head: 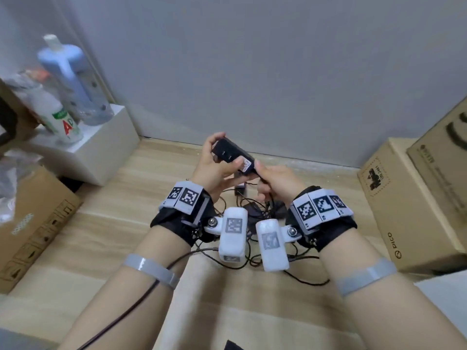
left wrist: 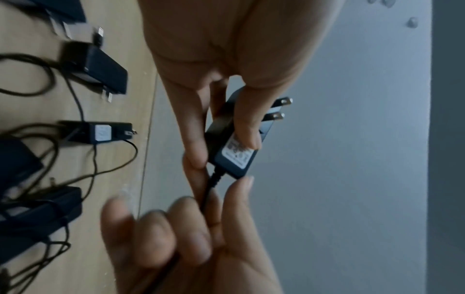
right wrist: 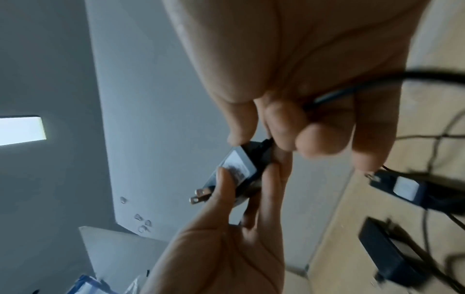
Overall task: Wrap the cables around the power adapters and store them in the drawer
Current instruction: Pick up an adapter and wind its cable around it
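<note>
A black power adapter (head: 231, 154) with a white label and two metal prongs is held up above the wooden floor. My left hand (head: 213, 160) grips its body between thumb and fingers; the left wrist view shows the adapter (left wrist: 236, 151) with prongs pointing away. My right hand (head: 273, 183) pinches the adapter's black cable (left wrist: 208, 193) just below the strain relief, and the cable (right wrist: 352, 89) runs through its curled fingers. Several other black adapters (head: 255, 210) lie tangled in their cables on the floor under my wrists. No drawer is in view.
A grey wall stands close ahead. Cardboard boxes (head: 404, 210) sit at the right and another cardboard box (head: 32, 223) at the left. A white box (head: 101, 145) at the back left carries bottles (head: 63, 72). Loose adapters (left wrist: 100, 131) lie near the wall's base.
</note>
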